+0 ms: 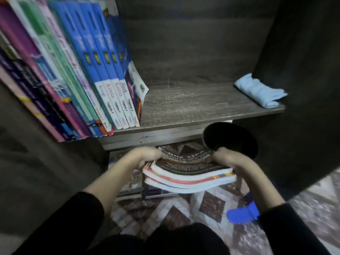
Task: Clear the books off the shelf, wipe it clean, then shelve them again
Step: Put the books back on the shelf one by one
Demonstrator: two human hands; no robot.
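Books [187, 175], stacked, below shelf [202, 105]: left hand [147, 157], right hand [223, 158], grip was closed round both ends, likely for reshelving.

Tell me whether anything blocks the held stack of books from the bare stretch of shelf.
Nothing lies on the bare shelf between the leaning books and the cloth. A dark round object shows between the stack's right end and the shelf edge.

Patterned rug [211, 205] — dim (brown diamonds)

Shelf [202, 105] bare between books [103, 74] and cloth [257, 91].
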